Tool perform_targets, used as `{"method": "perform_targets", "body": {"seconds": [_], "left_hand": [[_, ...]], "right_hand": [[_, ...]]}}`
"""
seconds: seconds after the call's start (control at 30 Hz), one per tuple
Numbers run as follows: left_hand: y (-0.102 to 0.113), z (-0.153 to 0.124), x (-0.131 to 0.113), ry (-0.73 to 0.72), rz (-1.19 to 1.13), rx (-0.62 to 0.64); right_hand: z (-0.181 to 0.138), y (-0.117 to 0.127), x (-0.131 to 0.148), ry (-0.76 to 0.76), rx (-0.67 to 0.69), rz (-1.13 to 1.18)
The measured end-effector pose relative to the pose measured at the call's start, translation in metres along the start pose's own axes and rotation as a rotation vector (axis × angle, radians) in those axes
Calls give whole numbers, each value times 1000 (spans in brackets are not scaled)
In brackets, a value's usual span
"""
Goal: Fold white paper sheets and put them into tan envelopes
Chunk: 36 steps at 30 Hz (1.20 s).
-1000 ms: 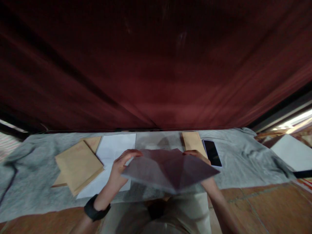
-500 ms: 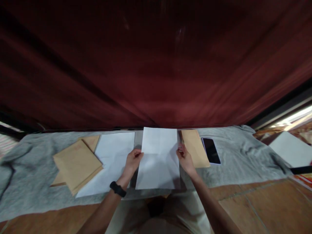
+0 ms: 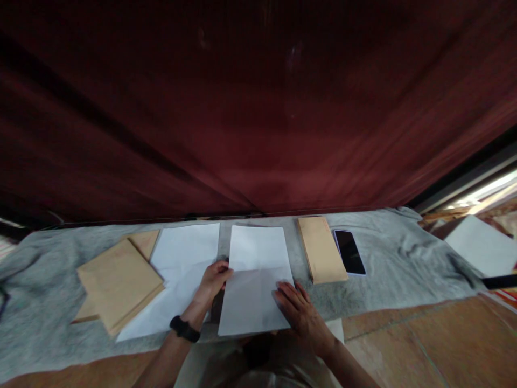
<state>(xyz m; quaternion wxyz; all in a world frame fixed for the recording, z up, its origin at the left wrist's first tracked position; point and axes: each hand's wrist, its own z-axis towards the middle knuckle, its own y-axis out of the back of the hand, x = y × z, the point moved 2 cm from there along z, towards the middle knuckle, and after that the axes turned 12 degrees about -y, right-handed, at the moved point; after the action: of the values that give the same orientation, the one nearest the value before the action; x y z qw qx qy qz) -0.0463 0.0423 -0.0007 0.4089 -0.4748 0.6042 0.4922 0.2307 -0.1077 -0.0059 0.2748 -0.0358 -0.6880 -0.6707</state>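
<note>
A white sheet of paper [image 3: 256, 250] with crossing fold creases lies in front of me on the grey cloth, its near end reaching the cloth's front edge. My left hand [image 3: 216, 277], with a black band on the wrist, pinches the sheet's left edge between thumb and fingers. Flat on the sheet's lower right side rests my right hand [image 3: 301, 310], its fingers stretched out. To the left are more white paper sheets [image 3: 188, 245], partly under a pile of brown envelopes [image 3: 121, 280]. A stack of narrow brown envelopes [image 3: 323, 250] lies to the right.
A dark-screened phone [image 3: 349, 252] is beside the right envelope stack. The grey cloth [image 3: 396, 258] covers a long narrow surface against a dark red curtain [image 3: 258, 134]. A white flat object [image 3: 482, 245] stands at far right. Tiled floor [image 3: 404, 345] runs along the near side.
The sheet has come down towards me and now lies lower. My right hand has let go of its right edge and moved down, spreading flat on it. My left hand still pinches the left edge.
</note>
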Motion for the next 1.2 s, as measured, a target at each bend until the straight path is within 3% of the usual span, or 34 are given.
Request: {"method": "perform_targets", "body": {"seconds": [0.17, 0.37, 0.5, 0.6, 0.77, 0.97, 1.07, 1.2], "left_hand": [[6, -10, 1, 42, -39, 22], [5, -14, -1, 95, -6, -37], [5, -14, -2, 71, 9, -50], [8, -14, -4, 49, 5, -22], [20, -10, -19, 22, 7, 56], [47, -9, -29, 66, 35, 107], [58, -11, -24, 68, 24, 111], [69, -13, -20, 10, -12, 20]], "right_hand": [[-5, 9, -8, 73, -18, 110], [-9, 2, -18, 12, -114, 214], [-16, -23, -27, -171, -263, 413], [-13, -40, -38, -432, -380, 700], [27, -37, -45, -764, -338, 1005], [84, -18, -19, -724, -329, 1058], [96, -22, -8, -721, -297, 1064], [101, -26, -6, -726, -274, 999]]}}
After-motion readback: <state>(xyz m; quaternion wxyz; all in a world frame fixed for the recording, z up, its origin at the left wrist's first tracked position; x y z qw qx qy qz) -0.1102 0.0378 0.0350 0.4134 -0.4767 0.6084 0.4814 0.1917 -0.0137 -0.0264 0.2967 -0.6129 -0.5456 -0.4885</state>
